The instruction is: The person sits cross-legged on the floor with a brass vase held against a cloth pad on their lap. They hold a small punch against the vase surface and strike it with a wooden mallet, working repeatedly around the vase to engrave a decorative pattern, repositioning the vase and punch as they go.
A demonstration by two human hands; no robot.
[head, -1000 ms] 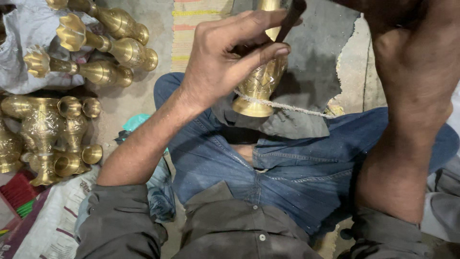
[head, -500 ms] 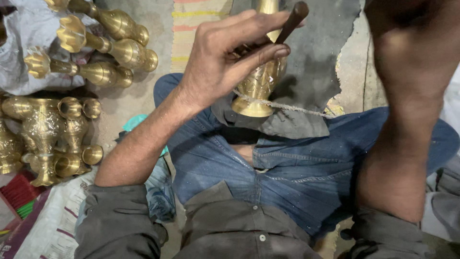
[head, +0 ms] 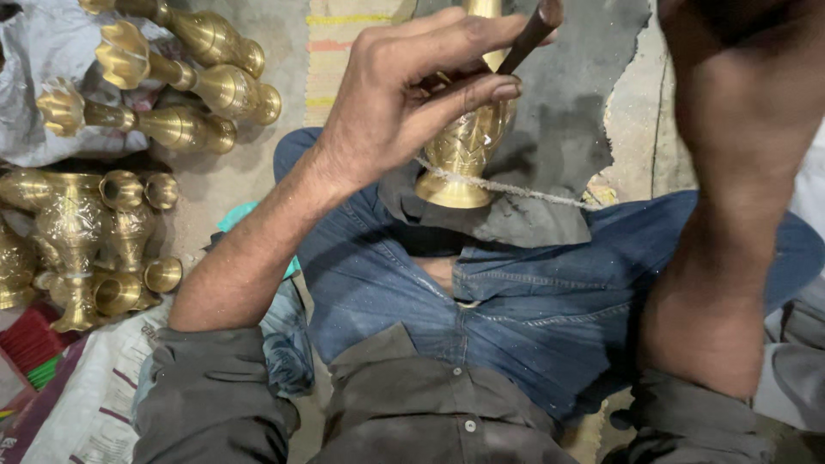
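Note:
My left hand (head: 404,94) grips a dark, thin rod (head: 528,39) between thumb and fingers and holds it slanted against an engraved brass vase (head: 460,155). The vase stands on a dark grey cloth (head: 567,112) over my lap, with a pale string (head: 516,187) running across its base. My right forearm (head: 730,215) is raised at the right. It runs out of the top of the frame, so my right hand is hidden.
Several brass vases (head: 198,77) lie on a grey sheet at the upper left. More brass vessels (head: 86,241) stand at the left edge. My legs in blue jeans (head: 516,326) are crossed below the vase. Printed sacking (head: 77,404) lies at the lower left.
My left hand has shifted its fingers slightly on the rod, whose top end has tipped a little to the right. The raised right forearm has swayed slightly. The vase has stayed put.

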